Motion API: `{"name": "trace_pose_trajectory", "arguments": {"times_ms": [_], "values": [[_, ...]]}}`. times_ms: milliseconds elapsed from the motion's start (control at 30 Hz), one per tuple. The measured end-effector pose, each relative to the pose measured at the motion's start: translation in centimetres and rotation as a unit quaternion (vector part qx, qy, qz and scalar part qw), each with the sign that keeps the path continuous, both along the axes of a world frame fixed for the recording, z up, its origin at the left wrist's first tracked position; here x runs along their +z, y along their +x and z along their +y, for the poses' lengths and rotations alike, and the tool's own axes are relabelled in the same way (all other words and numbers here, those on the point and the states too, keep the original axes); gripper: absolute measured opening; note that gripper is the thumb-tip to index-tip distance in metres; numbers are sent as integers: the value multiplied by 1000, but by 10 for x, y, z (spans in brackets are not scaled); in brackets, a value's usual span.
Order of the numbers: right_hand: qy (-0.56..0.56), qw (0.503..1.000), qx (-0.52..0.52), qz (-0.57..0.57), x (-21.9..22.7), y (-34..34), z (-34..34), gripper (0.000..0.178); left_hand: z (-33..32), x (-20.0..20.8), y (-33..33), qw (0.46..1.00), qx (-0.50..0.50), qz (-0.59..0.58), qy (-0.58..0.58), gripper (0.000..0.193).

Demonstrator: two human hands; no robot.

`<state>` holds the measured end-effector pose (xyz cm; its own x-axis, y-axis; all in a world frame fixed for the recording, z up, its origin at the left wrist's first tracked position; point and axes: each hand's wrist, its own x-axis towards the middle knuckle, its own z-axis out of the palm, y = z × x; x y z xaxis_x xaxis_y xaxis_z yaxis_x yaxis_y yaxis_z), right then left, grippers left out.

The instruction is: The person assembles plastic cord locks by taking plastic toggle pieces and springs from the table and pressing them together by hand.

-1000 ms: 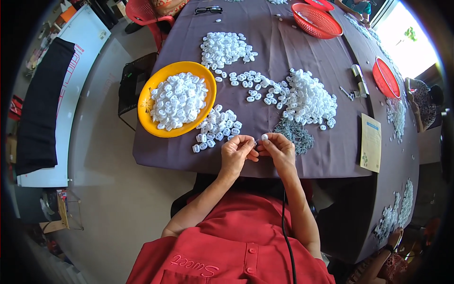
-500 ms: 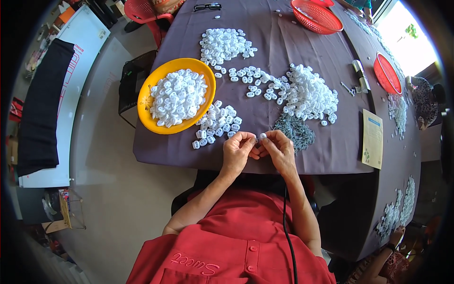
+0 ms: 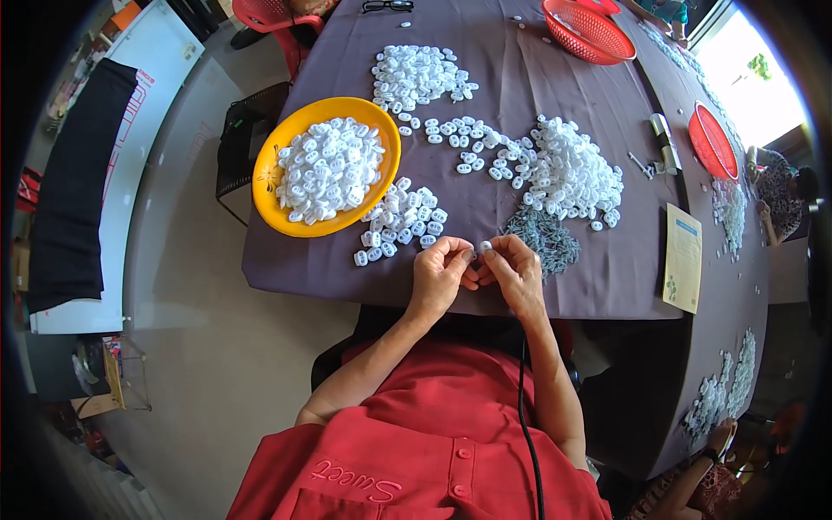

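Close together at the front edge of the table, both my hands are closed in a pinch. Between the thumb and fingers of my right hand (image 3: 517, 273) is a small white oval plastic piece (image 3: 484, 247). The fingertips of my left hand (image 3: 438, 276) press together beside it; whatever they hold is too small to make out. Just beyond my right hand lies a heap of small thin grey pieces (image 3: 542, 241), with a large heap of white oval pieces (image 3: 572, 169) behind it. Left of my hands is a smaller group of white oval two-holed pieces (image 3: 406, 217).
A yellow bowl (image 3: 269, 195) heaped with white pieces stands at the left; another white heap (image 3: 416, 74) lies behind. Red baskets (image 3: 598, 39), a yellowish packet (image 3: 683, 260) and glasses (image 3: 387, 6) are on the dark tablecloth (image 3: 598, 286). Other people work along the right side. A black cable (image 3: 526, 416) hangs by my right arm.
My view has shifted slightly. Both hands stay together in nearly the same place, with the white piece still pinched in my right hand and turned a little.
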<state>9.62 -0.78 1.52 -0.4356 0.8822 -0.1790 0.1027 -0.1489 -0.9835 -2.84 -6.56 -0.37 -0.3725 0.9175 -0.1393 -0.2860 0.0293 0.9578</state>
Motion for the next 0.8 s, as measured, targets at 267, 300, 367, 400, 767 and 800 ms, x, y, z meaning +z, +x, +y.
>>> {"name": "trace_pose_trajectory", "arguments": {"times_ms": [267, 300, 367, 400, 767, 800], "values": [[3, 1000, -4, -19, 4, -1, -1, 13, 0, -2, -1, 1000, -14, 12, -6, 7], [3, 1000, -4, -19, 3, -1, 0, 13, 0, -2, -1, 1000, -14, 11, -6, 7], [-3, 1000, -4, -9, 2, -1, 0, 14, 0, -1, -1, 1000, -14, 19, -9, 7], [-3, 1000, -5, -10, 2, -1, 0, 14, -1, 0, -1, 1000, -14, 18, -10, 7], [39, 999, -18, -33, -1, -1, -4, 14, -1, 0, 1, 1000, 2, -7, -1, 9], [38, 999, -18, -33, 1, -2, -4, 14, -1, 0, 1, 1000, 2, -7, -1, 9]]}}
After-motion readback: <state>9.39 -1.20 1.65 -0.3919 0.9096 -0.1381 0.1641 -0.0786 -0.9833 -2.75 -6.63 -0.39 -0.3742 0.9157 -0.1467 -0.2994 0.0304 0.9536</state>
